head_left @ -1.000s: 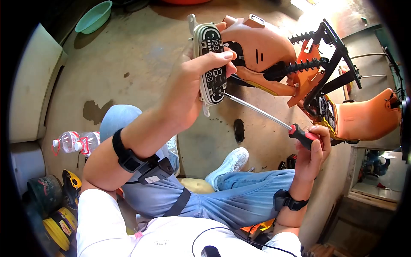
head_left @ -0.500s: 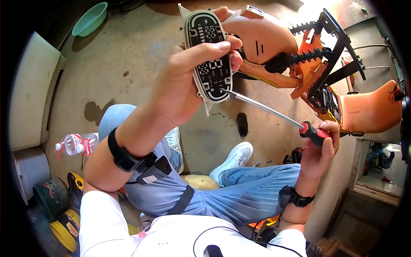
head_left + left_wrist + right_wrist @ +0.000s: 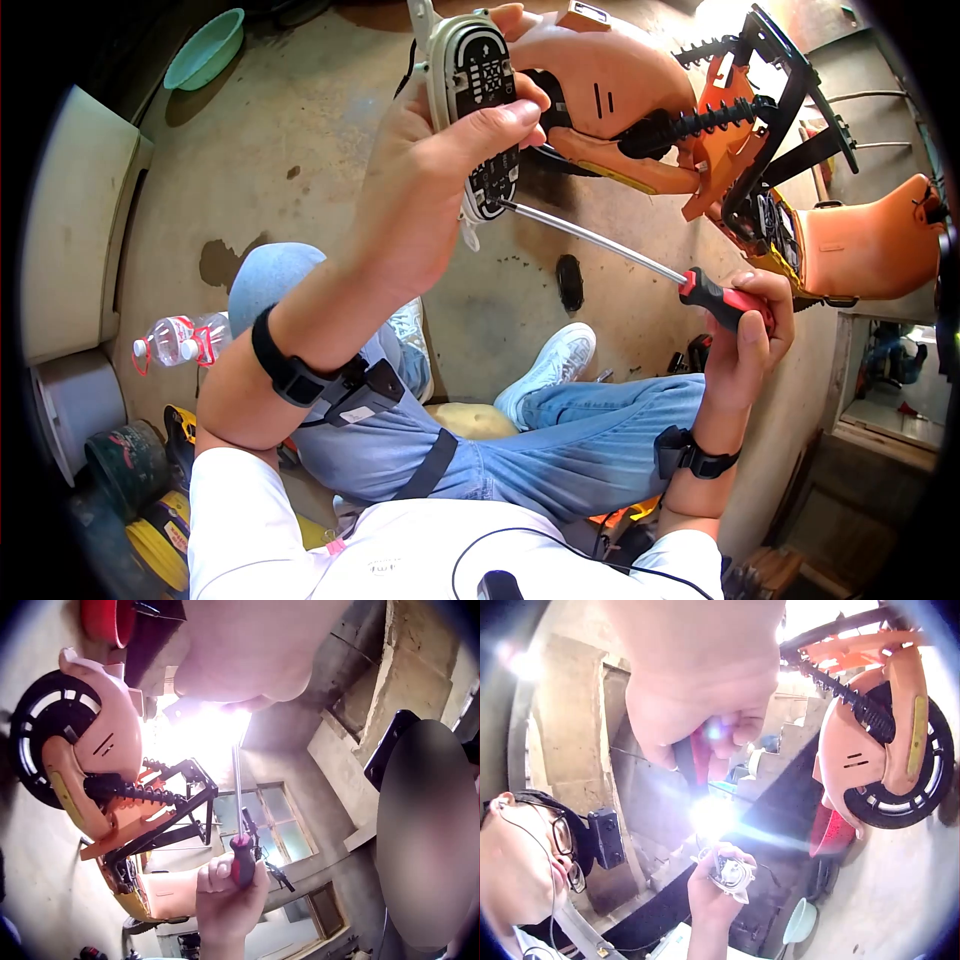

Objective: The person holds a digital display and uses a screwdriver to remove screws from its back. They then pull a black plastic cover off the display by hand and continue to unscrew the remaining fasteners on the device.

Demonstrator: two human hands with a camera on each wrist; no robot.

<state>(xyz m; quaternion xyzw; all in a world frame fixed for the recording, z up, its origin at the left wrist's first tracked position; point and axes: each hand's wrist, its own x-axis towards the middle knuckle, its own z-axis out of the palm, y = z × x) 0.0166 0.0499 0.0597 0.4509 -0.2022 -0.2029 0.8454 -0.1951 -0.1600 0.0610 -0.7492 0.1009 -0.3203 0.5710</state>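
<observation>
An oval instrument display panel (image 3: 483, 75) with a white rim and black segmented face is gripped in my left hand (image 3: 425, 165), the thumb lying across its face. In my right hand (image 3: 748, 330) I hold a screwdriver (image 3: 610, 243) by its red and black handle. Its metal shaft slants up to the left, the tip right at the panel's lower end. From the left wrist view, the screwdriver handle (image 3: 241, 862) sits in the curled right fingers, while glare hides the tip. The right wrist view shows the panel (image 3: 733, 876) held in the left hand.
An orange scooter (image 3: 640, 100), partly stripped, lies beyond my hands to the right. A dark oval piece (image 3: 569, 283) is on the floor below the screwdriver. Plastic bottles (image 3: 205, 338) stand left of my knee; a green basin (image 3: 206, 50) is at the far left.
The panel turned face-on to the head camera, then tilted away again, and has risen slightly. The right hand and screwdriver have shifted a little up and right, the tip staying at the panel's lower end.
</observation>
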